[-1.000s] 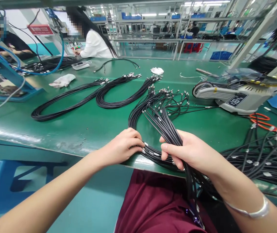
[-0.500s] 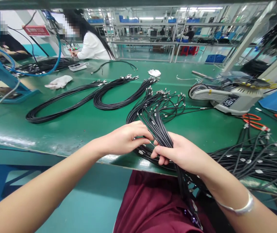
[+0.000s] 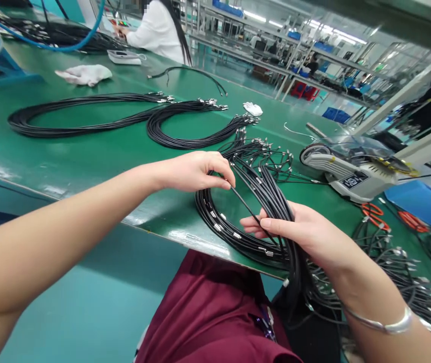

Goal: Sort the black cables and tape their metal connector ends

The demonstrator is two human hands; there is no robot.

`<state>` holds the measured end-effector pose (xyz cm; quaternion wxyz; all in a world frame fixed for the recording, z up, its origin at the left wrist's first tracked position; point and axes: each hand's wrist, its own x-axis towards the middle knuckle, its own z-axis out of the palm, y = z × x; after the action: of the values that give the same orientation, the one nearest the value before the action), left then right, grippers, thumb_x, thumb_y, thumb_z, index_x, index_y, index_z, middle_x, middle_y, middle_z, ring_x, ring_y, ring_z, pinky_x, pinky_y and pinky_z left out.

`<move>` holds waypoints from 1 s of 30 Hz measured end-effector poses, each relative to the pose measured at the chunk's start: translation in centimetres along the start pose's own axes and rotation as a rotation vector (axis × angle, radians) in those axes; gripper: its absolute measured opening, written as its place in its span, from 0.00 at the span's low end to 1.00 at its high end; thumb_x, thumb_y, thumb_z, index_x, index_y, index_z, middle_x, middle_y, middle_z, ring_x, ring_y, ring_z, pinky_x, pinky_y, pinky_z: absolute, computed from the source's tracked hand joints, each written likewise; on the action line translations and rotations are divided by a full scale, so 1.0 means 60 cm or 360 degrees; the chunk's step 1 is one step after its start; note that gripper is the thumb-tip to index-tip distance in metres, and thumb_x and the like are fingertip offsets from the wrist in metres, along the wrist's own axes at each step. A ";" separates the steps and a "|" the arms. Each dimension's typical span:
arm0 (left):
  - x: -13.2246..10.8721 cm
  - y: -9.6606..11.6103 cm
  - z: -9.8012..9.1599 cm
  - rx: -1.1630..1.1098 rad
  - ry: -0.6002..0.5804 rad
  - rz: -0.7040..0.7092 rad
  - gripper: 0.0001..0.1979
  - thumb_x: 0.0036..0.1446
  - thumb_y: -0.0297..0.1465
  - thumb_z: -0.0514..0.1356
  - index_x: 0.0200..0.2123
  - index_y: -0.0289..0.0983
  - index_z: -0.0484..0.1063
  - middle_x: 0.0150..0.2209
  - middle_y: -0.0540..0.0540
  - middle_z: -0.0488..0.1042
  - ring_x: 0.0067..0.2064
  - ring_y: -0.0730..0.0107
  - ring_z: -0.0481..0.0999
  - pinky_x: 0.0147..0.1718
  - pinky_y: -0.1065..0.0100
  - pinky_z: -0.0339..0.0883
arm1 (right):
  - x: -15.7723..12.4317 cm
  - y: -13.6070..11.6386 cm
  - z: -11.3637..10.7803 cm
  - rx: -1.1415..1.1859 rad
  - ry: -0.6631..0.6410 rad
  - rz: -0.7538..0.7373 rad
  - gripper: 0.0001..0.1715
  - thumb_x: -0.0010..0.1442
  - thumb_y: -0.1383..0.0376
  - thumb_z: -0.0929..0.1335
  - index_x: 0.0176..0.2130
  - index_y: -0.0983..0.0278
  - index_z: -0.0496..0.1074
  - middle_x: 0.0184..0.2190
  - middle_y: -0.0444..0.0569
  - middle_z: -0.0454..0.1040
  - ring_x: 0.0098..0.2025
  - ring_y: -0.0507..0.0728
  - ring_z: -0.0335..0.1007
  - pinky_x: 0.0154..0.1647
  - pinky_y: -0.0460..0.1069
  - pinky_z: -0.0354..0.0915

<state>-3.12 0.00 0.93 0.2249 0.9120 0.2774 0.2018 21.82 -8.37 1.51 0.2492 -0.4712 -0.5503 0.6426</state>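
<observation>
**Two hands on a bundle of black cables**

Low and right of centre in the frame, the right hand (image 3: 306,234) has its fingers (image 3: 275,224) clenched around a thick cable bundle (image 3: 271,196). The bundle runs from the green tabletop (image 3: 98,156) up through the fist and falls past the table's near edge toward the lap. At centre frame, the left hand (image 3: 196,171) pinches a single cable (image 3: 247,206) between thumb and fingertips, drawn a little apart from the bundle and slanting down to the right hand. A silver bracelet (image 3: 389,325) sits on the right wrist, lower right.

On the tabletop lie three coiled cable loops: a long loop (image 3: 67,113) at upper left, a second loop (image 3: 185,128) just right of it, and a third loop (image 3: 234,234) under the hands, tipped with metal connectors. A loose cable heap (image 3: 400,277) sprawls at the right.

One tape dispenser (image 3: 351,169) stands at right of centre, with one pair of orange scissors (image 3: 374,214) just below it. Two white cloths are in view: one cloth (image 3: 84,74) upper left, a smaller cloth (image 3: 253,108) near top centre. One person in a white top (image 3: 158,30) sits at the far end.
</observation>
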 end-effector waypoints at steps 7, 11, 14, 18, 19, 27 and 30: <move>-0.015 -0.018 -0.002 0.0008 0.0042 -0.0042 0.09 0.57 0.33 0.57 0.37 0.40 0.76 0.36 0.51 0.76 0.41 0.72 0.72 0.42 0.73 0.63 | -0.013 -0.003 -0.012 -0.0205 0.0091 -0.0146 0.10 0.55 0.66 0.70 0.40 0.63 0.75 0.46 0.50 0.77 0.49 0.59 0.72 0.53 0.53 0.64; -0.017 -0.016 -0.002 0.0013 0.0044 -0.0035 0.09 0.57 0.33 0.57 0.36 0.40 0.76 0.36 0.50 0.76 0.41 0.71 0.71 0.42 0.73 0.63 | -0.007 -0.004 -0.008 -0.0224 0.0100 -0.0162 0.11 0.55 0.66 0.70 0.41 0.63 0.75 0.46 0.50 0.77 0.49 0.59 0.72 0.54 0.53 0.63; -0.012 -0.013 0.000 0.0034 0.0056 0.0006 0.09 0.58 0.32 0.56 0.37 0.40 0.76 0.37 0.50 0.76 0.41 0.72 0.71 0.42 0.73 0.63 | 0.002 0.002 0.006 -0.0053 0.0098 -0.0079 0.11 0.54 0.67 0.70 0.40 0.65 0.72 0.44 0.52 0.78 0.44 0.58 0.75 0.49 0.53 0.67; -0.002 -0.011 0.002 0.0119 0.0074 0.0112 0.08 0.58 0.32 0.56 0.37 0.40 0.76 0.37 0.51 0.75 0.43 0.72 0.70 0.44 0.73 0.61 | 0.007 0.009 0.020 0.0172 0.0011 0.0042 0.11 0.55 0.67 0.70 0.39 0.65 0.67 0.38 0.52 0.79 0.29 0.52 0.76 0.33 0.48 0.71; 0.000 -0.010 0.001 0.0138 0.0067 0.0129 0.08 0.58 0.32 0.56 0.37 0.40 0.76 0.37 0.51 0.75 0.43 0.72 0.70 0.45 0.73 0.61 | 0.006 0.009 0.020 0.0192 0.0014 0.0033 0.11 0.55 0.67 0.70 0.39 0.65 0.66 0.38 0.53 0.79 0.28 0.51 0.75 0.32 0.47 0.71; 0.003 -0.003 0.004 0.0122 0.0056 0.0127 0.09 0.59 0.32 0.55 0.37 0.40 0.76 0.36 0.50 0.76 0.42 0.72 0.70 0.44 0.73 0.61 | 0.009 0.006 0.019 0.0278 0.0042 -0.0027 0.13 0.54 0.67 0.70 0.40 0.67 0.68 0.41 0.56 0.78 0.36 0.55 0.77 0.39 0.50 0.72; 0.006 -0.003 0.007 0.0115 0.0037 0.0152 0.09 0.59 0.32 0.55 0.37 0.40 0.76 0.36 0.49 0.76 0.42 0.72 0.70 0.44 0.72 0.61 | 0.010 0.007 0.018 0.0308 0.0008 0.0006 0.16 0.54 0.67 0.70 0.43 0.67 0.66 0.38 0.55 0.79 0.29 0.52 0.76 0.32 0.47 0.72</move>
<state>-2.73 0.25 0.58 0.1787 0.9293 0.2434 0.2128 20.70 -8.49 0.85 0.2937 -0.4477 -0.4842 0.6920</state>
